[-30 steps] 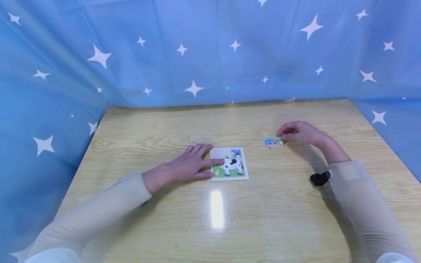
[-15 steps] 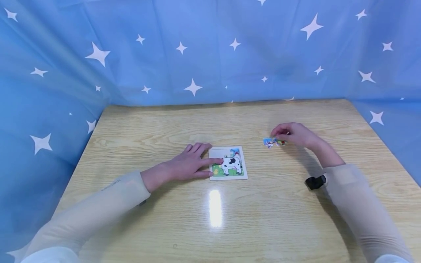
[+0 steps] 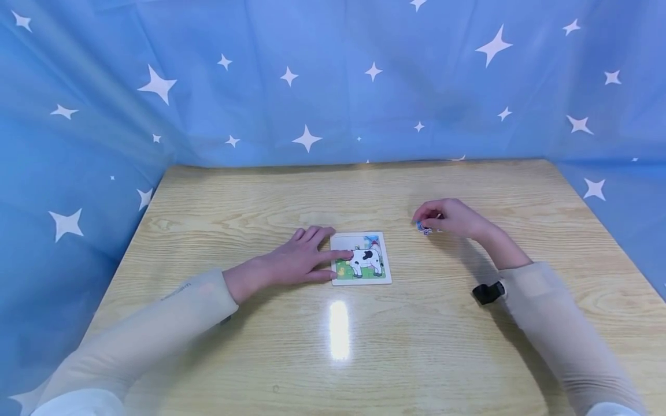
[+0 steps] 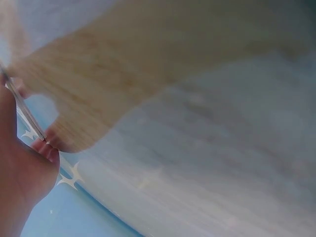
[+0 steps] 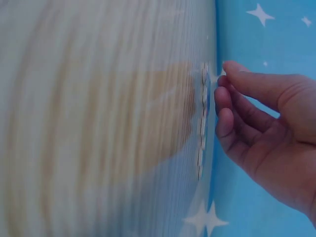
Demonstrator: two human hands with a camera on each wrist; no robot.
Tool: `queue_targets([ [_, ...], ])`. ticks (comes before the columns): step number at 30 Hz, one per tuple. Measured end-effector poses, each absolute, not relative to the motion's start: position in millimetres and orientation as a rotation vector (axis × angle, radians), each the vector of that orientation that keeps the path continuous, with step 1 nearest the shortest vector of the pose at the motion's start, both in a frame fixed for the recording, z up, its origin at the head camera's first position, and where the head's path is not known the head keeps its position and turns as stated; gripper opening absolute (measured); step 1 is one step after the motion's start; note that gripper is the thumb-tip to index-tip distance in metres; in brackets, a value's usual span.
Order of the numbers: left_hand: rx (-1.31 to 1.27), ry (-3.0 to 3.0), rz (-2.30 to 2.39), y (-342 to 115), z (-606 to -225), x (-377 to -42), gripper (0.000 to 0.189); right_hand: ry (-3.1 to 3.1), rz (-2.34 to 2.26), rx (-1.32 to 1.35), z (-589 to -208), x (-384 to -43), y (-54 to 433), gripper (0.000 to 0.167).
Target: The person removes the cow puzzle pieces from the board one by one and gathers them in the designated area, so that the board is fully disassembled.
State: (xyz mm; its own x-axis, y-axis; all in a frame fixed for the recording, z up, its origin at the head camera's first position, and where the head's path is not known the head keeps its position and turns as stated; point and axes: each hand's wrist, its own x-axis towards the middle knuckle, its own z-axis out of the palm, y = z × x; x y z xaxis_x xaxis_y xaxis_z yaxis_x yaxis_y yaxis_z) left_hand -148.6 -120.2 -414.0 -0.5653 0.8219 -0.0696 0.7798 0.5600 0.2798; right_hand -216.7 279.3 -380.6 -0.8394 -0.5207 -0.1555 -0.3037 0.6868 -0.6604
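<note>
My left hand (image 3: 296, 260) rests with spread fingers on the left side of a square white-framed cow puzzle (image 3: 368, 266). One finger lies over the cow's head area; the upper left of the picture is bare. In the left wrist view, the puzzle's thin edge (image 4: 30, 118) shows beside the hand. Farther right, my right hand (image 3: 451, 217) hovers over loose puzzle pieces (image 3: 420, 226) with fingers loosely bent, covering most of them. The right wrist view shows these pieces (image 5: 203, 106) edge-on, flat on the table in a row, close to the fingertips; whether they touch cannot be told.
A wood-grain table (image 3: 406, 335) lies beneath both hands. Behind and beside it hangs a blue curtain (image 3: 333, 75) with white stars. A black strap end (image 3: 488, 293) hangs at the right wrist, and a bright light reflection marks the tabletop.
My right hand has slid left along the loose pieces, from their right end to their left end, and now hides more of them. The left hand has stayed on the puzzle.
</note>
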Motion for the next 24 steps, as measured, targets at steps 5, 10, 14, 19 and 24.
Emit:
queue_targets([
  [5,1.327,2.592,0.326,-119.8,-412.7,-148.9,0.057,2.522,-0.943,-0.692,-380.0,-215.4,269.7,0.016],
  [10,1.329,2.59,0.325,-119.8,-412.5,-149.0,0.057,2.508,-0.927,-0.756,-381.1,-214.9,260.6,0.015],
  [14,1.331,2.585,0.335,-120.2,-413.8,-148.5,0.057,2.502,-0.92,-0.785,-383.7,-214.6,254.7,0.015],
  [19,1.331,2.588,0.33,-119.8,-414.3,-149.9,0.057,2.498,-0.888,-0.826,-384.3,-214.5,247.2,0.015],
  [24,1.301,2.584,0.311,-118.7,-412.3,-150.5,0.057,2.457,-0.898,-0.886,-381.6,-214.5,240.6,0.013],
])
